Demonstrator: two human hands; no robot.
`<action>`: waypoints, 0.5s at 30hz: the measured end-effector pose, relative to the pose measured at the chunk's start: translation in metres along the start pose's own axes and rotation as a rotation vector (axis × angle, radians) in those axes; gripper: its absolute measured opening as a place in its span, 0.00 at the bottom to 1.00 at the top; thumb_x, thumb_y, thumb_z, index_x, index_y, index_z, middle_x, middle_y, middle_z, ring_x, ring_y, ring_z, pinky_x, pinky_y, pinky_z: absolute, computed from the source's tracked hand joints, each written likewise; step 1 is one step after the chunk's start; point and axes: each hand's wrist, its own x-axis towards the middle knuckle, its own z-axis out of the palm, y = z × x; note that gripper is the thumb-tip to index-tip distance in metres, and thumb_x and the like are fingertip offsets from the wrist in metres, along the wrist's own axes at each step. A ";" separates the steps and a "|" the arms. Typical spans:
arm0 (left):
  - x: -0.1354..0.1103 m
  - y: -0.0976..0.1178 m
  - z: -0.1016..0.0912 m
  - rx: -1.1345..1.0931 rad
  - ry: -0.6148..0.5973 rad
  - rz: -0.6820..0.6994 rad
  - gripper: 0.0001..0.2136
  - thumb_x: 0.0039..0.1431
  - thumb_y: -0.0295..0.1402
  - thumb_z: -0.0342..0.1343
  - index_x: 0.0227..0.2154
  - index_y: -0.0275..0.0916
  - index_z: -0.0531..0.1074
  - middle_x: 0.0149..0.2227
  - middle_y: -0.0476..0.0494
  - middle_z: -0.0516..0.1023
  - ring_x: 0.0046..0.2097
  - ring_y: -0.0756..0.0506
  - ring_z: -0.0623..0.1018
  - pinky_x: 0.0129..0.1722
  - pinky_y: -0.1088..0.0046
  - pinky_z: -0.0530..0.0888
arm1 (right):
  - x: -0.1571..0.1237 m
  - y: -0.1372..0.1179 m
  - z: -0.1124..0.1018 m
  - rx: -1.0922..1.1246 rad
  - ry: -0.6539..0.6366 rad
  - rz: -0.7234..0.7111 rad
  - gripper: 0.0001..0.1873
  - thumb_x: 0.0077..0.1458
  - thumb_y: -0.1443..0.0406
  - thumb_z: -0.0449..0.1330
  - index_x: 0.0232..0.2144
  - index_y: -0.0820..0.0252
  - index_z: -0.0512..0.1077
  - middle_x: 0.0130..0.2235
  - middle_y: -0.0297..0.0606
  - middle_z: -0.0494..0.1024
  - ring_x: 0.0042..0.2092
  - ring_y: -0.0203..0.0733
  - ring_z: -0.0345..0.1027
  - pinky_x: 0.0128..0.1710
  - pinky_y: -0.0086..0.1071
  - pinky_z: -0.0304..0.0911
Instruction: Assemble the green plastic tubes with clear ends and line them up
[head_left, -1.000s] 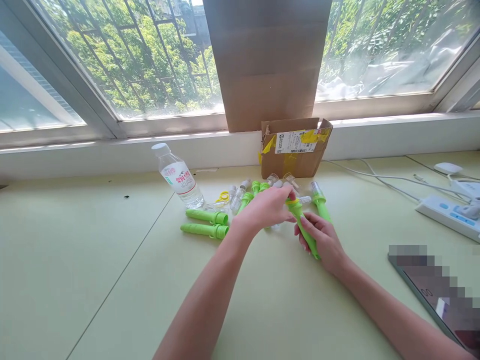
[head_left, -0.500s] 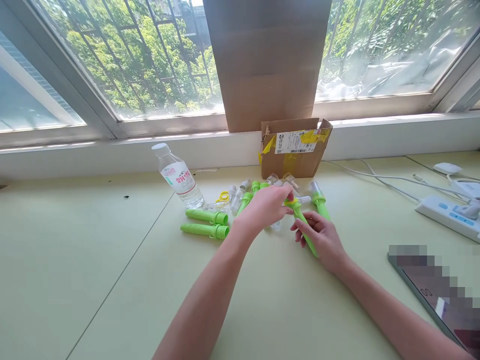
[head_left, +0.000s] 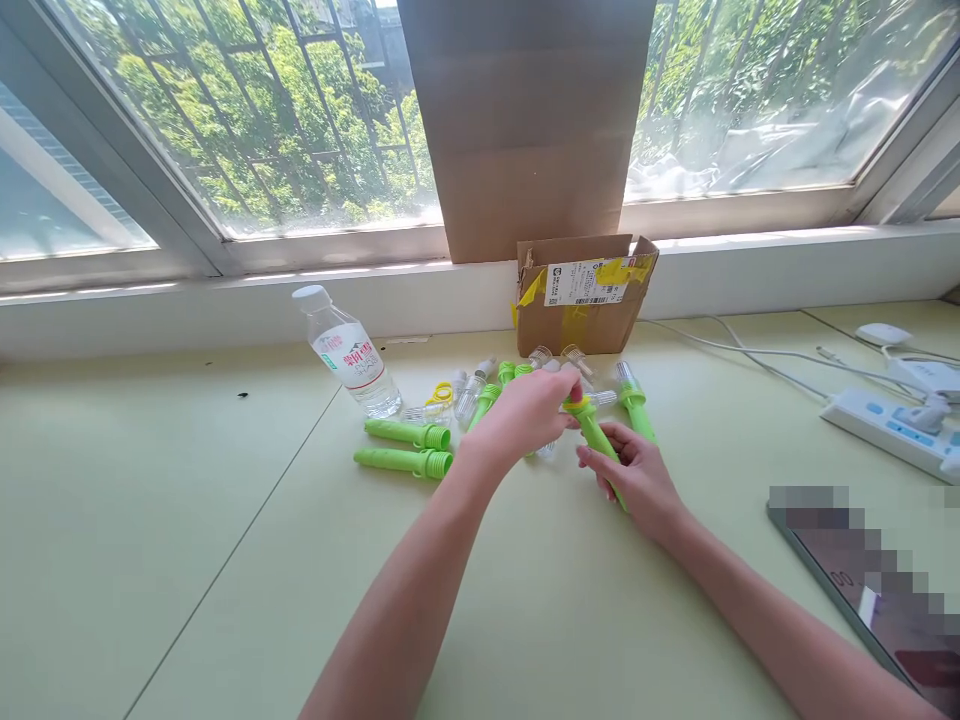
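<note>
My right hand (head_left: 637, 468) is closed around a green threaded plastic tube (head_left: 598, 432), tilted with its upper end away from me. At that end sits a yellow ring (head_left: 577, 405), pinched by the fingers of my left hand (head_left: 534, 408), which partly hide it. Just to the right lies a green tube with a clear ribbed cap (head_left: 631, 395). Two more green tubes (head_left: 397, 460) lie left of my left wrist. Behind my left hand are several green tubes, clear caps (head_left: 466, 400) and loose yellow rings (head_left: 441, 393), some of them covered by the hand.
A water bottle (head_left: 349, 355) stands at the back left. An open cardboard box (head_left: 577, 325) is against the wall under the window. To the right are a power strip (head_left: 885, 425) with white cables and a phone (head_left: 832, 575) lying on the table (head_left: 247, 600).
The view has shifted slightly, so everything appears a little further left. Both hands keep nearly the same hold on the tube and ring, with the yellow ring seated at the tube's end.
</note>
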 end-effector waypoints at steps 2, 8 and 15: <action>0.000 0.001 0.000 -0.004 0.013 -0.003 0.04 0.56 0.31 0.55 0.34 0.40 0.67 0.36 0.48 0.76 0.36 0.46 0.74 0.31 0.73 0.64 | 0.000 0.001 -0.001 0.013 0.007 0.011 0.20 0.47 0.52 0.66 0.38 0.56 0.69 0.27 0.32 0.75 0.18 0.29 0.54 0.17 0.28 0.52; -0.002 0.002 -0.002 -0.025 0.011 0.008 0.07 0.55 0.31 0.56 0.36 0.40 0.66 0.38 0.49 0.76 0.39 0.46 0.74 0.32 0.74 0.65 | -0.001 -0.001 0.001 0.035 -0.024 -0.026 0.17 0.54 0.52 0.60 0.38 0.58 0.70 0.34 0.38 0.76 0.20 0.31 0.58 0.21 0.30 0.57; -0.002 -0.001 -0.001 0.032 0.005 -0.014 0.05 0.55 0.32 0.56 0.34 0.40 0.66 0.34 0.48 0.75 0.36 0.46 0.73 0.28 0.74 0.63 | -0.001 -0.005 0.000 -0.008 -0.130 -0.058 0.18 0.59 0.51 0.53 0.31 0.59 0.70 0.28 0.35 0.72 0.22 0.32 0.60 0.22 0.29 0.57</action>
